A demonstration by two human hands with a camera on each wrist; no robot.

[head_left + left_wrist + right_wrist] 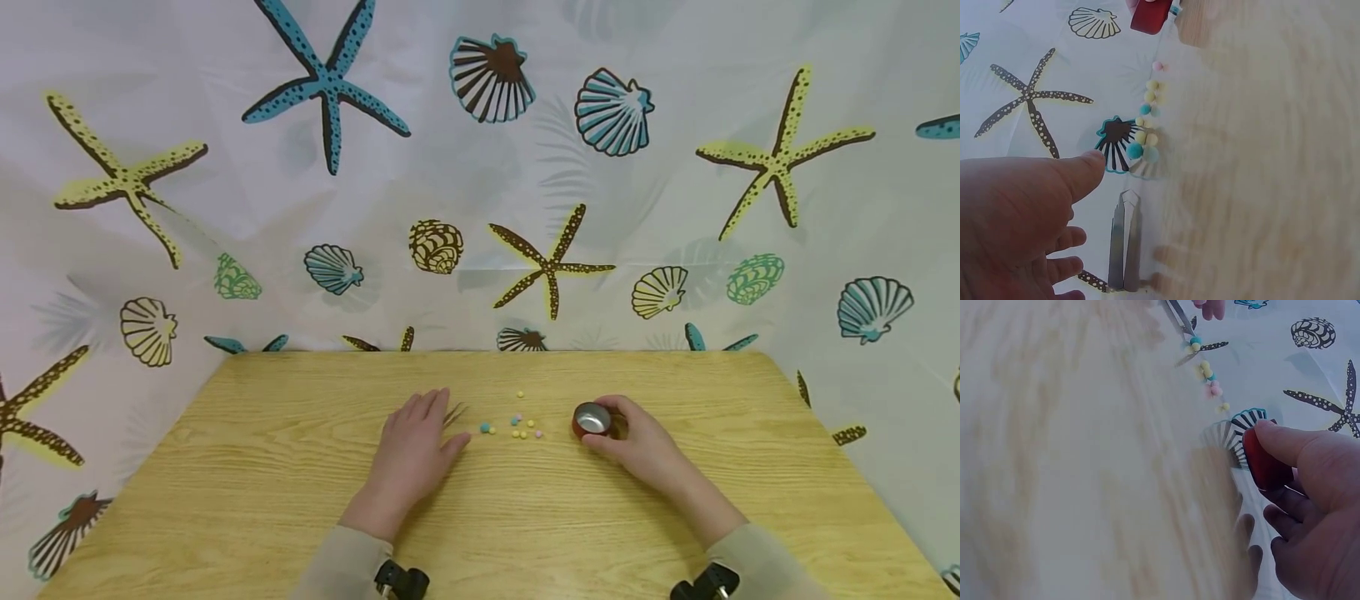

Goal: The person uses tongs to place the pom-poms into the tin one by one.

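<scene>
My right hand (637, 442) grips a small round red cup (582, 429) with a silvery inside, thumb and fingers on its sides. In the right wrist view the red cup (1265, 461) shows from the side. My left hand (416, 446) is over the table, fingers extended, beside metal tweezers (454, 414). The left wrist view shows the tweezers (1116, 247) lying apart from the thumb. Between the hands are several small balls: teal (484, 427), yellow (521, 394) and pink (538, 434). The cup's bottom is unshaded by balls as far as I can see.
The wooden table (547, 517) spreads under both hands. At its far edge and sides hangs a white cloth (480, 183) printed with starfish and shells. Black wrist cameras (403, 579) are worn over light sleeves (341, 567).
</scene>
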